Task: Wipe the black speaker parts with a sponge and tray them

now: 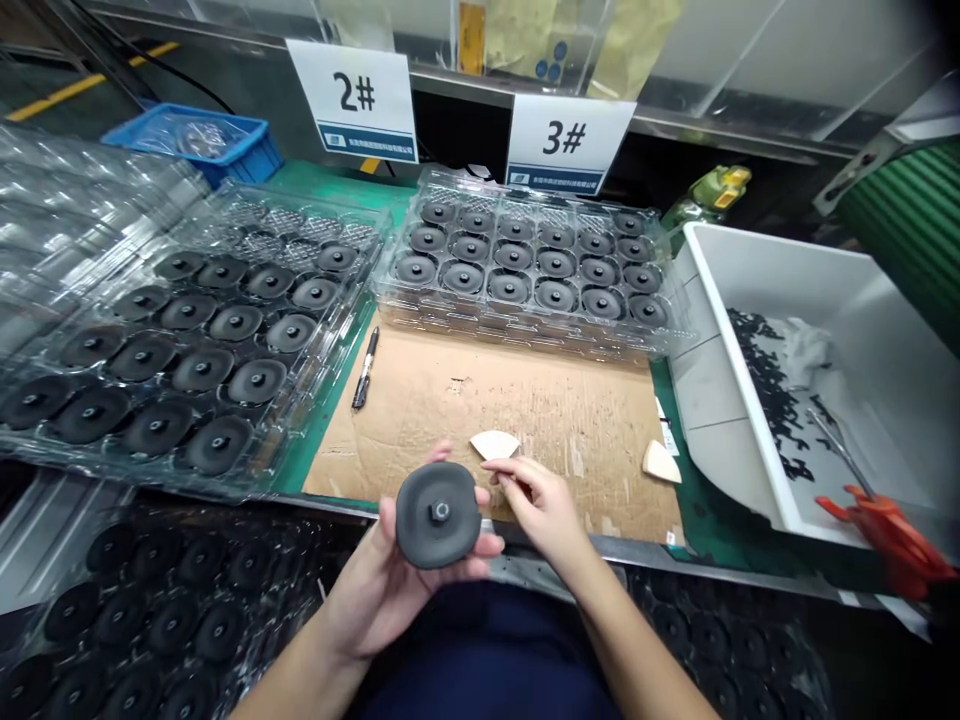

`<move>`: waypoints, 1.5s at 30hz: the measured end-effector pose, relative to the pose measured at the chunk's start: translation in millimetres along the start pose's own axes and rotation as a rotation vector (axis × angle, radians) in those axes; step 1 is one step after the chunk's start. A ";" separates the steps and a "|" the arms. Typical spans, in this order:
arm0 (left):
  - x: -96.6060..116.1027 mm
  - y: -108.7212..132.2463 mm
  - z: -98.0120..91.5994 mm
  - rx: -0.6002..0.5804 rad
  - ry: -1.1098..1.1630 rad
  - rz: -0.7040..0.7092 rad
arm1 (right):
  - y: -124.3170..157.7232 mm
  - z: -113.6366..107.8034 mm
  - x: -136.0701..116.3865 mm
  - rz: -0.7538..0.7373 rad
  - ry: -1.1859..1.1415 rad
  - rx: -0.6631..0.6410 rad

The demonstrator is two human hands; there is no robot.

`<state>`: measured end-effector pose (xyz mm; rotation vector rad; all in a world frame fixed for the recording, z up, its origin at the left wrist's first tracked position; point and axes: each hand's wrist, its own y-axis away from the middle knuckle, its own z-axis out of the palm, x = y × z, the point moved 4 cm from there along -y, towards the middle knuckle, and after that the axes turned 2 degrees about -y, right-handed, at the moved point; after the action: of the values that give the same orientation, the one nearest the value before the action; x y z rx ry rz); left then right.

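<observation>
My left hand [382,585] holds a round black disc part [437,514] with a small hub in its middle, fingers curled round its rim, just above the near table edge. My right hand [534,500] is beside the disc on its right, fingertips pinched together on something small that I cannot make out. A white fan-shaped piece [494,443] lies on the cardboard sheet [517,400] just beyond both hands. A second white piece [661,462] rests at the cardboard's right edge.
Clear plastic trays of black discs sit at left [187,340] and centre back [525,262], under signs 2# [354,98] and 3# [568,140]. A black pen [366,368] lies between them. A white bin [817,370] with small black parts and orange-handled pliers [885,525] stands right. A blue crate [201,140] is far left.
</observation>
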<state>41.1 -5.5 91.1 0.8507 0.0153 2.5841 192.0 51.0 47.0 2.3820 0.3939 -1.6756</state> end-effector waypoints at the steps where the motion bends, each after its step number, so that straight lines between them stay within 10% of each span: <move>1: 5.5 1.5 -3.3 0.021 -0.200 0.119 | 1.5 1.9 0.3 0.003 -0.008 0.005; 5: 22.1 8.1 -6.5 0.076 -1.164 0.542 | 6.0 1.0 -10.5 0.005 -0.035 0.070; 8: 24.5 8.3 -6.6 0.055 -1.401 0.609 | 9.2 -3.0 -29.8 -0.008 -0.059 0.089; 26: 30.1 18.6 -26.9 0.017 -1.004 0.141 | -7.2 23.3 -80.9 0.341 -0.596 -0.642; 45: 30.6 -6.0 -44.8 0.066 -0.927 0.088 | -9.0 11.2 -44.6 0.463 -0.643 -0.329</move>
<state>-4.4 17.2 71.2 2.0080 -0.2072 2.0268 164.7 51.5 85.1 1.4495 -0.0025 -1.8385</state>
